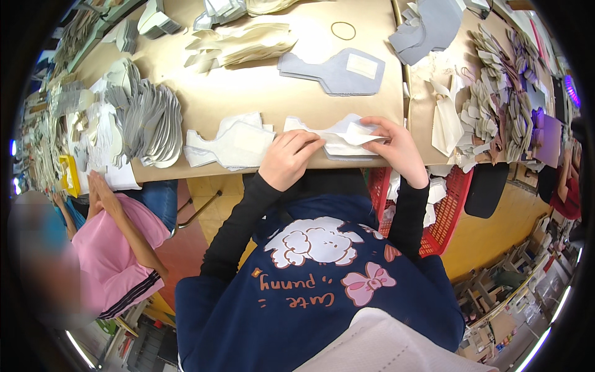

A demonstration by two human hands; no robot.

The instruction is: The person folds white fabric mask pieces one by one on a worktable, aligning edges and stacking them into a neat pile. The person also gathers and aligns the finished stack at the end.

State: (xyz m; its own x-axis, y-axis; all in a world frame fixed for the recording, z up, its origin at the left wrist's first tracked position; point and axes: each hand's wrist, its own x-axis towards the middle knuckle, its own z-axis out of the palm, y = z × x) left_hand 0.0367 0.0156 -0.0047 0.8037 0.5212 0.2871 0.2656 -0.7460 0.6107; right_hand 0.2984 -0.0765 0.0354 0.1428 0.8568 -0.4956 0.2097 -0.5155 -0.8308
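Observation:
At the near edge of the table, a white cut piece (354,135) lies over a matching grey-white piece (347,150), its right part lifted and curled. My right hand (396,146) pinches the raised edge between thumb and fingers. The fingers of my left hand (286,158) are pressed together at the left part of the same white piece. Just left of that hand rests a small stack of similar white pieces with grey edges (238,144). Beyond my hands is a flat stack of grey cut pieces (300,67) with a pale label on top.
Fanned grey pieces (149,118) stand at the left, and a cream pile (245,46) lies farther back. A rubber band (333,31) sits near the far side. Below the table at right is a red crate (446,214). A co-worker in a pink shirt (114,242) sits at left.

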